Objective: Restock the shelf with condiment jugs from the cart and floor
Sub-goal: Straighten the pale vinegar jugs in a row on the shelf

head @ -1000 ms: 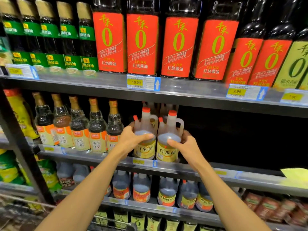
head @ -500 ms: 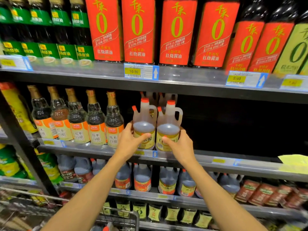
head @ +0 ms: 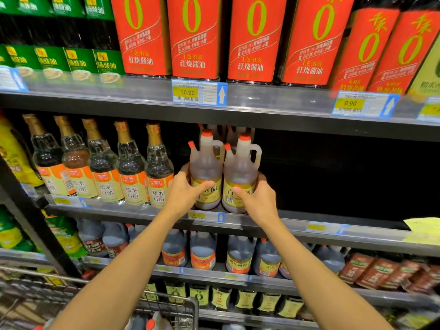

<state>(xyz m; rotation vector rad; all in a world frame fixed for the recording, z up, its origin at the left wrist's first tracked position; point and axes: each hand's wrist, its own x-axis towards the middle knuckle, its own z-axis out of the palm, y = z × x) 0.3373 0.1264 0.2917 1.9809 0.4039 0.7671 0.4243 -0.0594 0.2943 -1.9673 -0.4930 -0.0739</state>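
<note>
Two clear vinegar jugs with red caps and yellow labels stand side by side at the front of the middle shelf (head: pixel 309 228). My left hand (head: pixel 184 194) wraps the left jug (head: pixel 206 167) at its label. My right hand (head: pixel 258 201) wraps the right jug (head: pixel 240 170) the same way. More jugs of the same kind stand behind them, mostly hidden. Red-capped jug tops (head: pixel 152 323) show in the wire cart (head: pixel 188 306) at the bottom.
Tall glass vinegar bottles (head: pixel 131 170) stand just left of the jugs. Dark bare shelf space (head: pixel 333 177) opens to their right. Red-labelled soy sauce bottles (head: pixel 195 36) fill the shelf above. Dark vinegar jugs (head: pixel 202 253) line the shelf below.
The two jugs sit slightly farther back on the shelf, both hands still wrapped round them. The camera has come closer and tilted down, showing more of the cart.
</note>
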